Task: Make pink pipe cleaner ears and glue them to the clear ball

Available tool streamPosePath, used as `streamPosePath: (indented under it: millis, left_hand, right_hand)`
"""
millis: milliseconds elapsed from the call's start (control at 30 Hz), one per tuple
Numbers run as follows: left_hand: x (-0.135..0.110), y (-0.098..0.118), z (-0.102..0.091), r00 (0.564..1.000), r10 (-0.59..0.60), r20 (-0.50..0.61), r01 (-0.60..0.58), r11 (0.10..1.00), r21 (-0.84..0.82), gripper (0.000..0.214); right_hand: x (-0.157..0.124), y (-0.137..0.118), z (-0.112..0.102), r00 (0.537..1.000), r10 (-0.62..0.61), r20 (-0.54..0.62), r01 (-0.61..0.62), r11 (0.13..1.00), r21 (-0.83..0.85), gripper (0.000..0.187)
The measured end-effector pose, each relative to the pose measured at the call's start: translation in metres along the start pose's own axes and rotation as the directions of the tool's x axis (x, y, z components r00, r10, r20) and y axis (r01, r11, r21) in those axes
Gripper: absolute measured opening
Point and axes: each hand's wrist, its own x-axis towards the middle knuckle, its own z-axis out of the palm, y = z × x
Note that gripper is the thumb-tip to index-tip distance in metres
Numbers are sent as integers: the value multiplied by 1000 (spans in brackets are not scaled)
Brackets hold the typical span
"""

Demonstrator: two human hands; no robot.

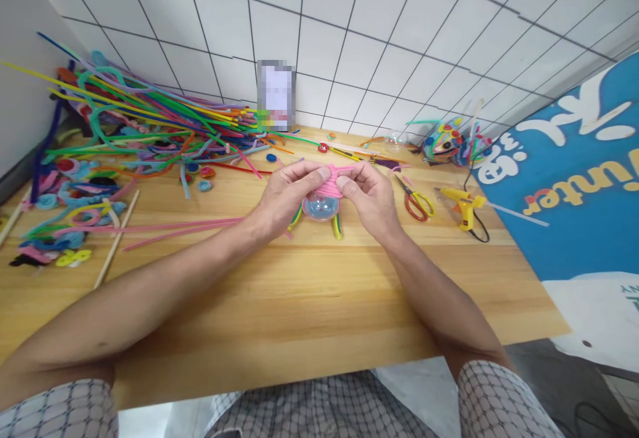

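Between my two hands is a small craft figure: a clear plastic ball (322, 208) with pink pipe cleaner (329, 184) coiled over its top. A green and yellow twisted pipe cleaner leg (337, 227) sticks out below it. My left hand (292, 192) pinches the coil from the left, thumb at its upper edge. From the right, my right hand (372, 195) grips the coil and a loose pink end between thumb and fingers. Some of the fingers are hidden behind the figure. Loose pink pipe cleaners (190, 226) lie on the table under my left forearm.
A big heap of coloured pipe cleaners (164, 115) fills the back left. Scissors (417, 204) and a yellow glue gun (464, 208) with its cord lie to the right. Finished-looking coloured balls (444, 144) stand behind them. A phone (276, 95) leans on the tiled wall.
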Motion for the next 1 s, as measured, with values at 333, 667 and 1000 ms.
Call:
streamPosePath:
  millis: [333,667,1000]
  left_hand:
    - [-3,2,3,996,93,11,-94,994,63,41]
    - [0,-7,0,985,112,-129,-112,994,12,35]
    - [0,-10,1,992,99,-79,-100,995,-3,42]
  right_hand:
    - [3,6,1,999,-19,-36,18,999,-42,46]
    - [4,6,3,993,55,106,-62,996,65,40]
    - [-1,2,3,995,-69,71,78,988,-136,23]
